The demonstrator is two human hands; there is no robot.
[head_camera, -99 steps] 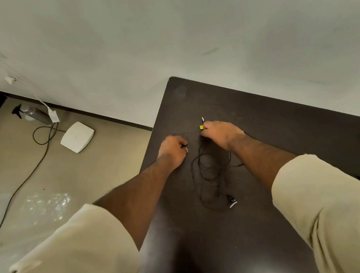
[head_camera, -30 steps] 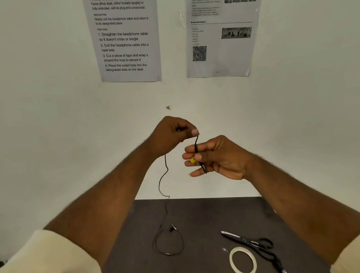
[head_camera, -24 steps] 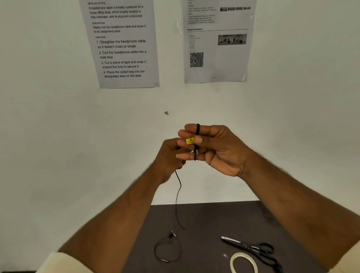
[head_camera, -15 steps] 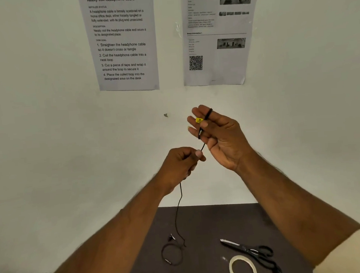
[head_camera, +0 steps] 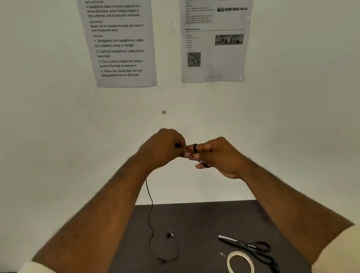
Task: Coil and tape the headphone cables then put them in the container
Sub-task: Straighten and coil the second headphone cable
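I have the wall (head_camera: 47, 135) filling most of my view, with two printed sheets (head_camera: 123, 40) taped to it, and the dark tabletop (head_camera: 197, 218) showing only along the near edge. Both my forearms come up from the bottom corners and meet in the middle, raised above the tabletop. My left hand (head_camera: 162, 147) is curled tight, pinching the headphone cable (head_camera: 150, 204) just where it meets the other hand; my right hand (head_camera: 216, 157) has the cable looped around its fingers, a few black turns across them and a small yellow tag at the fingertips. From the left hand the rest of the cable hangs down slack and ends in a loose loop on the tabletop, with an earbud (head_camera: 169, 234) lying beside it. At the near right lie the scissors (head_camera: 246, 245) and, just nearer, a roll of tape (head_camera: 240, 265). I see no container from here. I judge the cable very light, limp and thin, so it will spring out of its coil if released; best held by pinching the wound turns together against the fingers while feeding slack gently, without tugging at the earbud joints.
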